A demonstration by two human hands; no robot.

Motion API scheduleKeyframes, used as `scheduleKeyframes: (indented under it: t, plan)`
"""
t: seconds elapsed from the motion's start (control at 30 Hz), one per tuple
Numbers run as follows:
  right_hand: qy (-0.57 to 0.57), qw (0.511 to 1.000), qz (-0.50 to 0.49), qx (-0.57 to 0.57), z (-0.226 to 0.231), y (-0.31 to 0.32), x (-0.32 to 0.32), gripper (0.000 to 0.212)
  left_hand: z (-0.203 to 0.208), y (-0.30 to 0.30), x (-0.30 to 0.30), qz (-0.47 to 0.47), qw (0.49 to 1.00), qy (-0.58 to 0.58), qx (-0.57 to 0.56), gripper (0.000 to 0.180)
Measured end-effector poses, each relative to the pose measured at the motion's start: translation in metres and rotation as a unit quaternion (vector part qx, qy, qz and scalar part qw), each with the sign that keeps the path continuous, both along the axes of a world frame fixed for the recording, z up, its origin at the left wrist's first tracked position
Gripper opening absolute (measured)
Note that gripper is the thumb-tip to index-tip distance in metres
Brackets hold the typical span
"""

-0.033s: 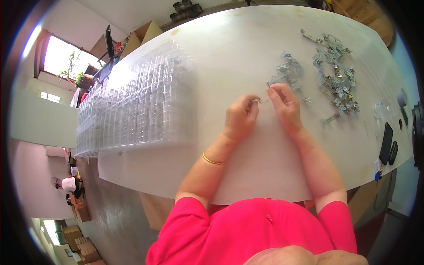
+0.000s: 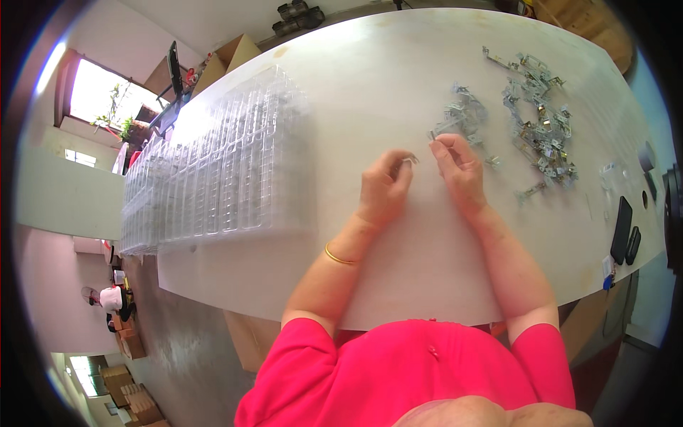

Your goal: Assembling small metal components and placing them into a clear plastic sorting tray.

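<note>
Over the pale table, my left hand (image 2: pixel 385 186) is closed with a small bent metal piece (image 2: pixel 410 159) at its fingertips. A short way to its right, my right hand (image 2: pixel 460 171) pinches a small metal part (image 2: pixel 432 135) between thumb and forefinger. Too little of either piece shows to tell its exact kind. Just beyond my right hand lies a small heap of grey metal brackets (image 2: pixel 466 114). Farther right spreads a larger tangle of metal brackets (image 2: pixel 541 132), some with brass-coloured bits. A single small metal part (image 2: pixel 492 162) rests beside my right hand.
Stacked clear plastic trays (image 2: pixel 235 156) take up the table's left side. At the right edge lie a black phone (image 2: pixel 622 229), a smaller black object (image 2: pixel 633 246) and a blue-tipped item (image 2: pixel 608 274). The table (image 2: pixel 370 85) curves around me; cardboard boxes (image 2: pixel 129 340) stand on the floor at left.
My left hand has shifted slightly left with its metal piece, widening the gap between my hands. My right hand has hardly moved.
</note>
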State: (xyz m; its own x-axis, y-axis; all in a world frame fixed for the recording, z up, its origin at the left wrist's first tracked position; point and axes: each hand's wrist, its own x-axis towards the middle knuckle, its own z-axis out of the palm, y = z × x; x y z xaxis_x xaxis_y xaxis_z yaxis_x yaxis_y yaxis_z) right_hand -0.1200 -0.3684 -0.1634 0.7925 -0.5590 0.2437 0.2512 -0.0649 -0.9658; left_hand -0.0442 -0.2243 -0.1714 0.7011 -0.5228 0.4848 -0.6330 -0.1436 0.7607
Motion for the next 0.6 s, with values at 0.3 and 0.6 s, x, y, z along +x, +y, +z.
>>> scheduleKeyframes:
  t: [0.3, 0.6]
  plan:
    - [0.084, 0.993, 0.079, -0.025, 0.004, 0.002, -0.005, 0.011, 0.01, 0.008, 0.013, -0.013, 0.905, 0.398, -0.147, 0.014]
    - [0.108, 0.989, 0.083, -0.053, 0.005, -0.001, -0.005, 0.013, 0.002, 0.004, 0.013, -0.006, 0.948, 0.296, -0.114, 0.013]
